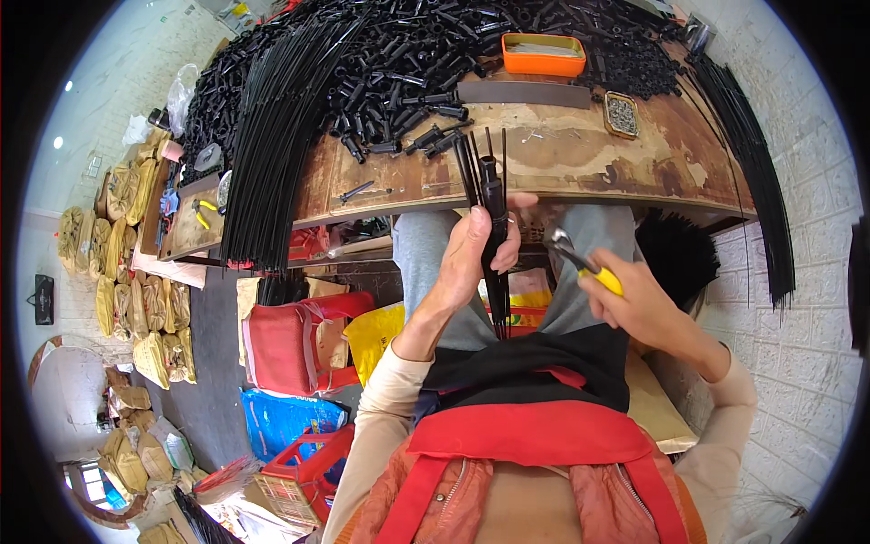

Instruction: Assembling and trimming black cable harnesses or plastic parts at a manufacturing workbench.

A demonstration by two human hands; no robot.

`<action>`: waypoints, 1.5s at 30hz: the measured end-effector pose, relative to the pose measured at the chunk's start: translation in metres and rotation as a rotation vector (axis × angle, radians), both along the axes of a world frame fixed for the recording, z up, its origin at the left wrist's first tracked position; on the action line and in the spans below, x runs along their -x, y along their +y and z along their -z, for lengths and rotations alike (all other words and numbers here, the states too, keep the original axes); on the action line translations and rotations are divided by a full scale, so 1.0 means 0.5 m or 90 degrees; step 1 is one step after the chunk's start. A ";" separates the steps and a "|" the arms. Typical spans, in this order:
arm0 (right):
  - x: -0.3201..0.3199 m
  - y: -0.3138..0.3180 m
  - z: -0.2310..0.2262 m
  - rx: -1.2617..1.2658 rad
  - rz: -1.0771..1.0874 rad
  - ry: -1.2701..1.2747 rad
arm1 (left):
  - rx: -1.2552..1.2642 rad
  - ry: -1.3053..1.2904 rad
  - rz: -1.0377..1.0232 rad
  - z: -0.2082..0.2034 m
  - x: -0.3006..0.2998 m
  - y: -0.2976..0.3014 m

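My left hand (476, 245) is wrapped round an upright bundle of thin black rods (497, 295), which look like umbrella ribs. A black plastic tube (492, 186) stands among their upper ends, in front of the bench edge. The rods' lower ends hang between my knees. To the right, my right hand (630, 295) grips pliers (606, 279) with yellow handles. Their metal jaws point up and left toward the bundle and are a little apart from it. Whether the jaws are open is too blurred to tell.
On the wooden bench (544, 172) lies a large heap of black plastic tubes (399, 82). Behind are an orange tin (544, 56) and a small tray of metal bits (621, 115). Long black rods (285, 136) overhang the bench at left. A red chair (281, 344) stands left of me.
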State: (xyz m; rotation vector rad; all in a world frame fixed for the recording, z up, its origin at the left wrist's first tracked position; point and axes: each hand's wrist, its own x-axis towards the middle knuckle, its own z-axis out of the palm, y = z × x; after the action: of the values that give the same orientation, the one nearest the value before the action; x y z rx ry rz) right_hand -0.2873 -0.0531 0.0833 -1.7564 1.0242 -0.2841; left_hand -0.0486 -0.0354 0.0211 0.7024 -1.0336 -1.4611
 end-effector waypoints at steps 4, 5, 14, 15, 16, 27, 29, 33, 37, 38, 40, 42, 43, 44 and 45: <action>-0.014 0.000 -0.047 0.028 -0.080 0.041 | 0.020 -0.053 0.044 -0.008 0.028 0.025; -0.020 -0.001 -0.049 0.030 -0.076 0.043 | 0.005 -0.051 0.041 -0.006 0.019 0.023; -0.011 -0.005 -0.026 -0.136 -0.081 -0.122 | -0.018 -0.033 0.061 -0.012 0.017 0.025; -0.010 -0.013 -0.045 -0.170 -0.103 -0.076 | -0.012 -0.031 0.065 -0.010 0.016 0.025; -0.011 -0.021 -0.060 -0.203 -0.126 -0.030 | -0.007 -0.030 0.069 -0.008 0.015 0.025; -0.033 -0.059 -0.065 -0.588 -0.152 -0.038 | 0.007 -0.015 -0.003 -0.007 0.012 0.037; -0.041 -0.049 -0.054 -0.600 -0.171 -0.091 | -0.006 0.002 -0.007 -0.007 0.005 0.036; -0.029 -0.026 -0.078 -0.226 -0.160 0.078 | -0.007 0.048 0.027 0.006 -0.007 0.025; -0.026 -0.051 -0.132 -0.042 -0.210 0.138 | -0.009 0.010 0.049 0.002 0.007 0.016; -0.030 -0.060 -0.142 -0.041 -0.206 0.138 | -0.011 0.013 0.049 0.003 0.011 0.015; -0.048 -0.076 -0.168 -0.039 -0.259 0.254 | 0.001 0.001 0.054 0.006 0.007 0.014; -0.070 -0.079 -0.175 -0.111 -0.234 0.340 | 0.002 0.003 -0.002 0.003 0.006 0.018; -0.067 -0.081 -0.123 0.014 -0.245 0.255 | 0.016 -0.008 -0.026 -0.002 0.002 0.019; -0.059 -0.085 -0.086 0.137 -0.248 0.176 | 0.014 0.000 -0.048 0.005 0.007 0.014; -0.078 -0.087 -0.085 0.099 -0.233 0.161 | 0.000 -0.044 -0.122 0.010 0.000 0.016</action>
State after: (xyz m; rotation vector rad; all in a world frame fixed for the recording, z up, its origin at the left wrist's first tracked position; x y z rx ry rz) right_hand -0.2481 -0.0966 0.1256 -2.1197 0.8492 0.0943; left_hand -0.0486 -0.0275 0.0163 0.8345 -0.9907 -1.2797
